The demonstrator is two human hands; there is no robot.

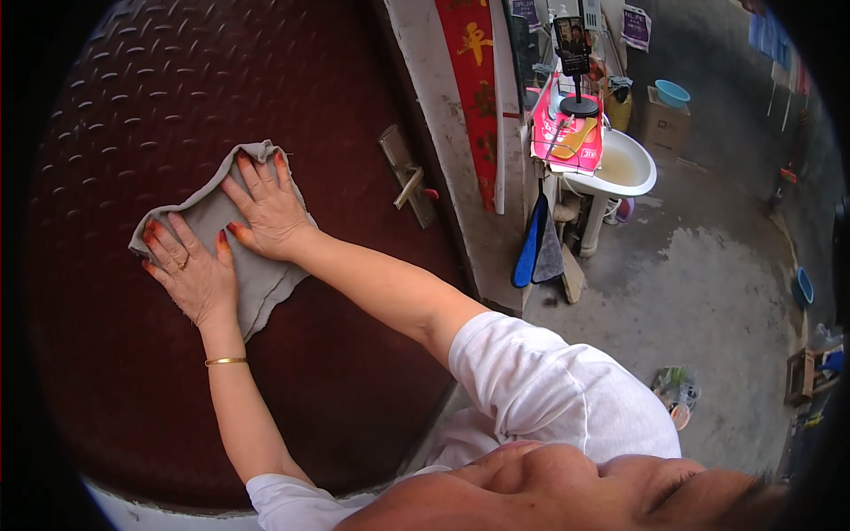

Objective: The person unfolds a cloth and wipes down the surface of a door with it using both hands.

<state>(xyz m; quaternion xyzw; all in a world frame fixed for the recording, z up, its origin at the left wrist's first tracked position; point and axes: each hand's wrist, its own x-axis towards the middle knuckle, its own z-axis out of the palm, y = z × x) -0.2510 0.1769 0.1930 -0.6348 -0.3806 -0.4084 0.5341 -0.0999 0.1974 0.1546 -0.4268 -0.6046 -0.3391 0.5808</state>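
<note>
A grey cloth (211,208) lies spread against a dark red door (336,372) with a raised pattern of small studs. Both my hands press flat on it, fingers stretched and spread, their tips stained orange. My left hand (199,276), with a ring on a finger and a gold bracelet at the wrist, covers the cloth's lower left part. Higher and to the right, my right hand (273,217) rests near its upper right edge. The cloth's edges are wavy, and a fold shows along its lower right side.
Right of the cloth, the door carries a metal lever handle (409,184). A red banner (474,97) hangs beside the frame. Beyond stand a white washbasin (639,181) with cloudy water, a phone (572,46) on a stand, and a cardboard box (666,126) under a blue basin (673,93).
</note>
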